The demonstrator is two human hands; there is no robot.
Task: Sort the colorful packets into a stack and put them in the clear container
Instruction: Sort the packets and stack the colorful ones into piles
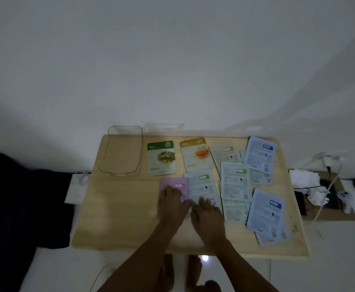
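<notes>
A: Where are the packets now?

B: They lie flat and spread over the worktop. The pink packet is near the centre, and a pale green-label packet is just beside it at 3 o'clock. The clear container stands empty at 10 o'clock, well apart from them. Two blue packets lie at 2 and 4 o'clock.

A: And the hands?

B: The left hand rests on the pink packet with fingers spread, palm down. The right hand presses the same way on the green-label packet. Neither is pinching anything, I think.

A: How will the packets handle?

B: I judge them thin, light and bendable, with a smooth foil skin that slides easily. A flat one is hard to lift from above. Better to slide it toward the 6 o'clock edge of the worktop, or lift one corner, then take it by the sealed border. A stack may slip sideways, so hold it from both long sides.
</notes>
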